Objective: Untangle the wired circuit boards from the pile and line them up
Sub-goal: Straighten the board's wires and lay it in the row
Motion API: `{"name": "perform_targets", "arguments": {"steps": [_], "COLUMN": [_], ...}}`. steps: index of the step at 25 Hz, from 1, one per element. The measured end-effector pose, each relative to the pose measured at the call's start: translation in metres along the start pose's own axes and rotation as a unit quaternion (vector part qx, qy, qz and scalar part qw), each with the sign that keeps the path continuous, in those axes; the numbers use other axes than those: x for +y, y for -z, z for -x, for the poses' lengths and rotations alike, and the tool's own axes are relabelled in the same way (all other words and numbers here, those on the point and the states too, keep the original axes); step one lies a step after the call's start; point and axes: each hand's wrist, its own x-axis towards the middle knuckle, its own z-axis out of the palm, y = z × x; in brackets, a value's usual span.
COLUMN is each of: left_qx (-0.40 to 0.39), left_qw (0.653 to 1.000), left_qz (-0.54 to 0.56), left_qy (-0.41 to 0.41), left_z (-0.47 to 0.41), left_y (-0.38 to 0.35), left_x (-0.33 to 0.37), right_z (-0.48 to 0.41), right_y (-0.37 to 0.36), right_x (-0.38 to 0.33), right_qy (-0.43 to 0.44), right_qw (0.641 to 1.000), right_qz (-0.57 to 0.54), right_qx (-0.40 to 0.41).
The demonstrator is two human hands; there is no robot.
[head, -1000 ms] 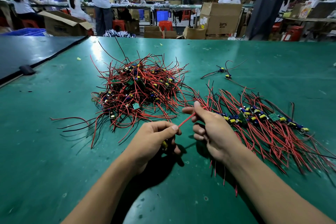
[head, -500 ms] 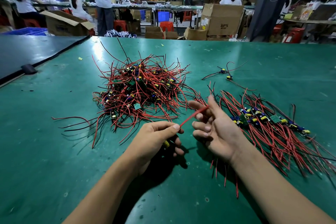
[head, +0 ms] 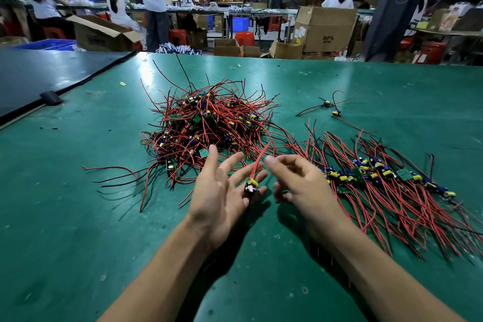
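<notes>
A tangled pile of wired circuit boards (head: 209, 123), red and black leads sticking out, lies mid-table. To its right, a row of lined-up boards (head: 379, 178) stretches away with wires fanned toward me. My left hand (head: 219, 191) is palm up with fingers spread straight. One small board (head: 251, 187) rests on its fingertips, its red wire rising toward the pile. My right hand (head: 300, 183) hovers just right of that wire, blurred, fingers loosely curled and holding nothing I can see.
Two loose wired boards (head: 332, 108) lie apart at the back right. The green table mat (head: 78, 217) meets a dark mat (head: 39, 73) at the left, with a black clip (head: 51, 98) on the seam. Cardboard boxes (head: 324, 29) and people working stand beyond the far edge.
My left hand has opened from a grip on the board and turned palm up. My right hand has let go of the red wire and drawn slightly right.
</notes>
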Motion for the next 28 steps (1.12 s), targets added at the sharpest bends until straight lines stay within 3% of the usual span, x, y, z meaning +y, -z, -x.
{"name": "perform_targets", "arguments": {"steps": [2, 4, 7, 8, 10, 12, 13, 15, 16, 19, 22, 26, 28], "left_qx": [-0.023, -0.034, 0.024, 0.067, 0.153, 0.204, 0.223, 0.242, 0.238, 0.204, 0.203, 0.227, 0.232], "left_qw": [0.999, 0.998, 0.986, 0.953, 0.842, 0.743, 0.721, 0.724, 0.724, 0.68, 0.638, 0.618, 0.598], "left_qz": [0.047, 0.044, -0.147, -0.256, -0.445, -0.564, -0.585, -0.584, -0.59, -0.653, -0.695, -0.695, -0.722], "left_qy": [0.006, 0.004, -0.08, -0.145, -0.262, -0.298, -0.297, -0.275, -0.267, -0.264, -0.262, -0.29, -0.258], "left_z": [0.001, 0.001, -0.003, -0.005, -0.009, -0.014, -0.017, -0.022, -0.024, -0.03, -0.031, -0.029, -0.031], "left_y": [-0.001, -0.001, 0.005, 0.01, 0.022, 0.035, 0.04, 0.044, 0.045, 0.049, 0.05, 0.053, 0.054], "left_x": [-0.003, -0.003, -0.004, -0.003, 0.001, 0.006, 0.009, 0.014, 0.015, 0.018, 0.018, 0.016, 0.016], "right_z": [0.01, 0.014, 0.011, 0.008, 0.002, -0.003, -0.004, -0.003, -0.002, 0.004, 0.004, 0.0, -0.001], "right_y": [-0.01, -0.014, -0.008, -0.004, 0.006, 0.015, 0.018, 0.019, 0.017, 0.008, 0.009, 0.019, 0.02], "right_x": [0.006, 0.01, 0.005, 0.004, 0.001, 0.0, 0.001, 0.004, 0.005, 0.012, 0.016, 0.012, 0.009], "right_qy": [0.06, 0.103, 0.144, 0.163, 0.186, 0.178, 0.175, 0.198, 0.222, 0.259, 0.225, 0.194, 0.183], "right_qw": [0.986, 0.966, 0.948, 0.936, 0.907, 0.868, 0.84, 0.799, 0.792, 0.768, 0.767, 0.797, 0.803], "right_qz": [0.153, 0.237, 0.283, 0.308, 0.367, 0.447, 0.494, 0.552, 0.56, 0.586, 0.598, 0.571, 0.567], "right_qx": [-0.012, -0.012, 0.028, 0.049, 0.089, 0.125, 0.139, 0.132, 0.102, -0.029, -0.066, 0.019, 0.023]}}
